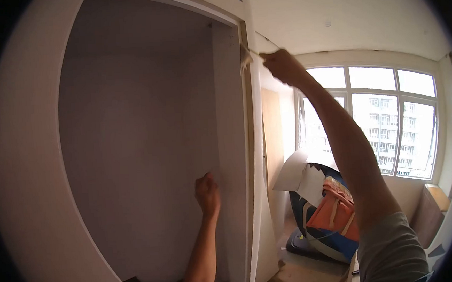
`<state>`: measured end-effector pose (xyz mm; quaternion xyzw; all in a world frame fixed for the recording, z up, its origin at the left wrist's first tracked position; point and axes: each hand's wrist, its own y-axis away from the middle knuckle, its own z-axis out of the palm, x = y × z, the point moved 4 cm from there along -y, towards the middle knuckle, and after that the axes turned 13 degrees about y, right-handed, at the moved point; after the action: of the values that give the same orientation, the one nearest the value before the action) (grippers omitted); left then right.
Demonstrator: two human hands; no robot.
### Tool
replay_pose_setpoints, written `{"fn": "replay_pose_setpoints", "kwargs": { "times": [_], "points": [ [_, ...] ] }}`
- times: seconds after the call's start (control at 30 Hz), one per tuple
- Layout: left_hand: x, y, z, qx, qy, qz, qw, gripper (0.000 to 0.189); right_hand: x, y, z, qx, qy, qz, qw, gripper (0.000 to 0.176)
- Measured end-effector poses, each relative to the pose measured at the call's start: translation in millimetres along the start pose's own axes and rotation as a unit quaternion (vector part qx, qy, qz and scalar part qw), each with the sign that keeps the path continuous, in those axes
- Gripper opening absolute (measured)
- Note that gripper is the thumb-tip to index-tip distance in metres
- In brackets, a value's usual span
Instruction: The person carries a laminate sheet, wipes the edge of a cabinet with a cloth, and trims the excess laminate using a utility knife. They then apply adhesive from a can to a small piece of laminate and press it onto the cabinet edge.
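My right hand [283, 67] is raised at the upper right, closed on the thin handle of what looks like a paintbrush [246, 59]. The brush's pale, ragged head lies against the upper edge of the white door frame [254, 139]. Lower down, my left hand [207, 194] is curled closed in front of the opening, near the frame's inner side [230, 140]. Whether anything is in its fingers is hidden.
Behind the frame is a dim recess with plain walls [132, 136]. To the right, an orange bag [334, 212] and a bent white sheet [295, 175] lie piled on the floor beneath a bright window [374, 111]. A wooden-topped box [436, 198] stands by the right wall.
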<state>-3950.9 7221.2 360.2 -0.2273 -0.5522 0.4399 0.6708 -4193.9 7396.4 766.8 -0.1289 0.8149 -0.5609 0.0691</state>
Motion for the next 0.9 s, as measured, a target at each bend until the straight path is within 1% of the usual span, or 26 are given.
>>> {"fn": "replay_pose_setpoints", "kwargs": {
  "times": [0.03, 0.1, 0.13, 0.17, 0.2, 0.23, 0.27, 0.3, 0.33, 0.37, 0.4, 0.43, 0.5, 0.53, 0.57, 0.6, 0.63, 0.67, 0.7, 0.73, 0.77, 0.8, 0.87, 0.9],
  "points": [
    [2, 0, -1, 0.000, 0.001, 0.002, 1.000, 0.036, -2, -1, -3, -0.007, -0.014, 0.017, 1.000, 0.029],
    [1, -5, -1, -0.017, 0.087, -0.064, 0.994, 0.054, -2, -3, -6, -0.020, -0.040, 0.051, 0.998, 0.034],
    [4, -5, 2, -0.018, 0.086, -0.064, 0.994, 0.054, -9, -20, -17, -0.026, -0.026, 0.048, 0.998, 0.025],
    [6, -6, 7, -0.003, 0.113, -0.085, 0.990, 0.063, -14, -37, -24, -0.033, -0.012, 0.045, 0.998, 0.030],
    [7, -6, 12, 0.011, 0.139, -0.108, 0.984, 0.074, -13, -58, -29, -0.037, -0.017, 0.069, 0.997, 0.031],
    [4, -4, 15, 0.009, 0.137, -0.113, 0.984, 0.074, -12, -72, -32, -0.043, -0.022, 0.094, 0.994, 0.032],
    [1, -3, 20, -0.006, 0.142, -0.131, 0.981, 0.079, -8, -76, -34, -0.062, -0.010, 0.093, 0.994, 0.032],
    [-1, -3, 27, -0.022, 0.150, -0.147, 0.978, 0.084, -1, -67, -29, -0.061, -0.007, 0.096, 0.994, 0.032],
    [-2, -3, 34, -0.025, 0.155, -0.145, 0.977, 0.084, -1, -47, -21, -0.036, 0.030, 0.069, 0.997, 0.029],
    [-5, 0, 41, -0.027, 0.140, -0.142, 0.980, 0.084, -3, -24, -13, -0.011, 0.067, 0.040, 0.997, 0.029],
    [-10, 5, 46, -0.028, 0.122, -0.140, 0.982, 0.084, -6, -5, -9, 0.013, 0.101, 0.012, 0.995, 0.033],
    [-14, 8, 47, -0.028, 0.101, -0.137, 0.985, 0.085, -13, 6, -12, -0.036, 0.074, 0.036, 0.996, 0.035],
    [-23, 12, 45, -0.024, 0.054, -0.134, 0.989, 0.085, -15, -14, -16, -0.003, 0.081, 0.037, 0.996, 0.032],
    [-22, 14, 45, -0.026, 0.053, -0.137, 0.989, 0.085, -29, -22, -31, -0.036, 0.082, 0.029, 0.996, 0.031],
    [-17, 14, 45, -0.020, 0.083, -0.132, 0.988, 0.086, -26, -45, -31, -0.026, 0.092, 0.015, 0.995, 0.030],
    [-12, 15, 45, -0.014, 0.113, -0.127, 0.985, 0.086, -20, -67, -31, -0.046, 0.071, 0.077, 0.993, 0.027],
    [-11, 15, 45, -0.015, 0.124, -0.124, 0.984, 0.086, -21, -71, -32, -0.067, 0.048, 0.139, 0.987, 0.034],
    [-12, 14, 46, -0.017, 0.123, -0.126, 0.984, 0.085, -19, -62, -28, -0.069, 0.049, 0.142, 0.986, 0.034],
    [-13, 13, 45, -0.018, 0.120, -0.127, 0.984, 0.084, -18, -46, -22, -0.071, 0.054, 0.109, 0.990, 0.026],
    [-15, 11, 45, -0.020, 0.116, -0.129, 0.985, 0.084, -25, -27, -22, -0.070, 0.059, 0.073, 0.993, 0.027],
    [-17, 11, 46, -0.021, 0.115, -0.131, 0.984, 0.083, -11, -12, -6, 0.062, 0.071, 0.010, 0.996, 0.028],
    [-18, 11, 45, -0.024, 0.111, -0.133, 0.985, 0.082, -12, 0, -6, 0.053, 0.070, 0.017, 0.996, 0.030],
    [-18, 9, 43, -0.027, 0.108, -0.135, 0.985, 0.081, -13, -16, -8, -0.004, 0.073, 0.011, 0.997, 0.033],
    [-18, 9, 42, -0.029, 0.106, -0.137, 0.984, 0.080, -13, -33, -17, -0.056, 0.080, 0.004, 0.995, 0.033]
  ]
}}
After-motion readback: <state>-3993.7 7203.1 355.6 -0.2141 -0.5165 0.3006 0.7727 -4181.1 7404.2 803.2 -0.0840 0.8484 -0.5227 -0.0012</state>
